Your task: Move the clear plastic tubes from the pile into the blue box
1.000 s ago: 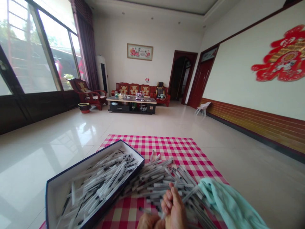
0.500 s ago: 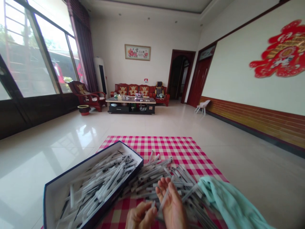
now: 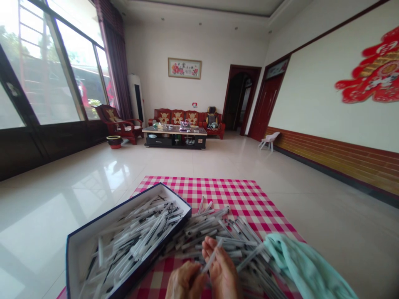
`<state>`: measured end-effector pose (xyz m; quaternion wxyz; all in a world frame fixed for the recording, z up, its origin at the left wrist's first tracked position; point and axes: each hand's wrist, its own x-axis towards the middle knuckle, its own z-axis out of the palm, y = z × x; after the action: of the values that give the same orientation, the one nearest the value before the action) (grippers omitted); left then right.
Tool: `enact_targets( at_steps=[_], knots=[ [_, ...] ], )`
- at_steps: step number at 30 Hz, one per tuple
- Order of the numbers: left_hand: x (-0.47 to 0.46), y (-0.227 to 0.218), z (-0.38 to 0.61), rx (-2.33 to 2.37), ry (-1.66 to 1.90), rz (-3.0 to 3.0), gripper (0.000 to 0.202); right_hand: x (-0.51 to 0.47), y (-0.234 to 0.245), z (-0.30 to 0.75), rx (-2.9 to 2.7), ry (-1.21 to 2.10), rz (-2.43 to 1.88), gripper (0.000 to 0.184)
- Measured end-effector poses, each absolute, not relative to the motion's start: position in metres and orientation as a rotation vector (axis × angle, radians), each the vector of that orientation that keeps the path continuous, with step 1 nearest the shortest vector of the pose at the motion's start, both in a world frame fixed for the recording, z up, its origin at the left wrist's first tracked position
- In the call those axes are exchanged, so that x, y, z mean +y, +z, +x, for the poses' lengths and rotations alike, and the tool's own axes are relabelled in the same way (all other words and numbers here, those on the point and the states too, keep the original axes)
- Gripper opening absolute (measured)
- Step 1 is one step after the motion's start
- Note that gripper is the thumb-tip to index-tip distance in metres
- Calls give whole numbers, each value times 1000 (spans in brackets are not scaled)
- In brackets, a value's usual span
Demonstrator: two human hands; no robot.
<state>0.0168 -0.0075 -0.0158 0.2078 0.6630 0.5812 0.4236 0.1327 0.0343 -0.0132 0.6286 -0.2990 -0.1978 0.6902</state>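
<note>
A translucent whitish pen [image 3: 212,258] lies slanted across the fingers of my right hand [image 3: 225,272], which is palm up with its thumb against the pen. My left hand [image 3: 184,280] is closed in a pinch at the pen's lower end; what lies between its fingertips is partly hidden. Both hands are over a loose pile of similar pens [image 3: 204,227], many with dark ends. To the left stands a blue-edged white box [image 3: 81,229] holding many more pens and thin black sticks.
Under the pile and box is a pink-and-white checked cloth [image 3: 246,194]. A mint-green cloth [image 3: 307,265] lies at the right, touching the pens. Further off on the tiled floor are a low table [image 3: 174,132], a wooden sofa [image 3: 171,118] and a small chair [image 3: 269,140].
My left hand has come up against the lower end of the pen in my right hand; before, a small gap lay between them. The whole view has shifted slightly.
</note>
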Motion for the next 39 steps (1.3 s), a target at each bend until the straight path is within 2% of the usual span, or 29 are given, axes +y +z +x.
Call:
enact_targets(
  at_steps=[5, 9, 12, 15, 17, 20, 24, 31, 34, 39],
  knots=[
    [-4, 23, -34, 1960, 1056, 2039, 27, 39, -14, 145, -425, 1517, -704, 41],
    [-4, 41, -87, 2517, 774, 1815, 27, 41, -12, 153, -417, 1468, -713, 37],
    [-4, 45, -112, 2676, 570, 1657, 34, 42, -12, 157, -408, 1447, -717, 36],
    [-4, 44, -115, 2732, 705, 1728, 41, 42, -13, 157, -407, 1431, -731, 35],
    [-3, 42, -104, 2664, 914, 1875, 39, 42, -13, 156, -417, 1428, -743, 35],
    [-3, 37, -73, 2309, 1098, 2082, 26, 41, -15, 155, -446, 1426, -760, 34],
    [-5, 26, -27, 1820, 746, 2252, 22, 40, -14, 153, -505, 1420, -786, 33],
    [-6, 3, 2, 1806, 447, 2241, 27, 39, -13, 154, -572, 1420, -797, 30],
    [-5, 0, -3, 1776, 449, 2261, 25, 37, -16, 153, -708, 1401, -845, 28],
    [-4, 8, -22, 1647, 689, 2296, 21, 27, -10, 137, -1225, 1272, -921, 26]
  ],
)
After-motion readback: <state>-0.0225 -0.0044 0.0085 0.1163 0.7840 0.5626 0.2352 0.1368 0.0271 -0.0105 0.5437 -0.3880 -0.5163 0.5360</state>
